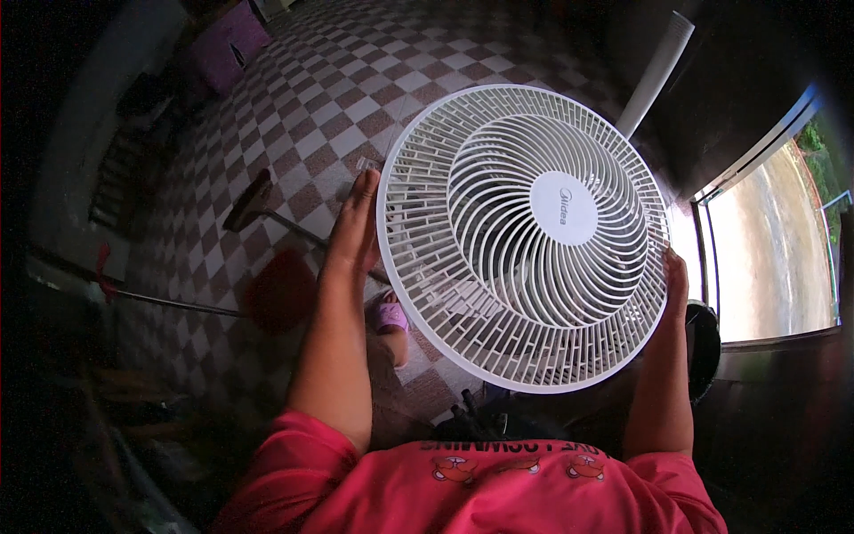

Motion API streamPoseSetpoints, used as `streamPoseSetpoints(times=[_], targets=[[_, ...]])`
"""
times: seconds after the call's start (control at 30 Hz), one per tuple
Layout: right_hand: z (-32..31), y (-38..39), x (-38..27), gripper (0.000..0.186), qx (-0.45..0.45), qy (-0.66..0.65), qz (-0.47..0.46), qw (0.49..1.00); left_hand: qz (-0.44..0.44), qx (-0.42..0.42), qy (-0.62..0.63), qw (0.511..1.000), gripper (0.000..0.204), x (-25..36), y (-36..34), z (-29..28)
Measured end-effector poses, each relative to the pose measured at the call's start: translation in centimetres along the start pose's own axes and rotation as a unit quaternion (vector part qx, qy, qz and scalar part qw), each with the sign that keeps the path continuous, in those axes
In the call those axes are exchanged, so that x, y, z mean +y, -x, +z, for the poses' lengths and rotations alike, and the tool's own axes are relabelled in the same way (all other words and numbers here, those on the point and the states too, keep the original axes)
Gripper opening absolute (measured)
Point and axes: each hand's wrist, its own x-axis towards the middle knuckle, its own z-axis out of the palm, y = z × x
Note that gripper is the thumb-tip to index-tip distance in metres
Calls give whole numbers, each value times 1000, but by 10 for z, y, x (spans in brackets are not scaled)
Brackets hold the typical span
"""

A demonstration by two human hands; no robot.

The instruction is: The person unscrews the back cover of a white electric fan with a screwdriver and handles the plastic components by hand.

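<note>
Both your hands grip the white fan grille (523,238) by its rim: your left hand (358,227) clasps the edge at nine o'clock, your right hand (673,278) holds it at four o'clock. You hold it up over the checkered floor (356,98), tilted, filling the middle of the view. It is round, with curved spokes swirling out from a plain white hub and a ring of short slats around them. No containers are visible.
</note>
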Motion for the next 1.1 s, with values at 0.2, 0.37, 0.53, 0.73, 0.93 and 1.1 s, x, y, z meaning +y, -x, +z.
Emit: streamPoseSetpoints(times=[0.2,0.37,0.53,0.73,0.93,1.1], targets=[[0,0,1,47,77,9,12,997,-15,14,-24,999,59,12,10,20],[4,-1,-1,46,72,26,8,997,-10,45,-25,999,60,5,2,16],[4,-1,-2,48,71,51,-7,996,4,49,-73,996,67,2,-6,11],[-17,-12,15,47,57,-24,15,998,0,38,-23,999,68,-3,-12,-5],[-8,-11,14,46,102,22,-5,995,31,-8,-59,998,64,7,-1,14],[-28,-22,22,45,73,-42,18,996,-24,-16,-34,999,66,-6,42,60]])
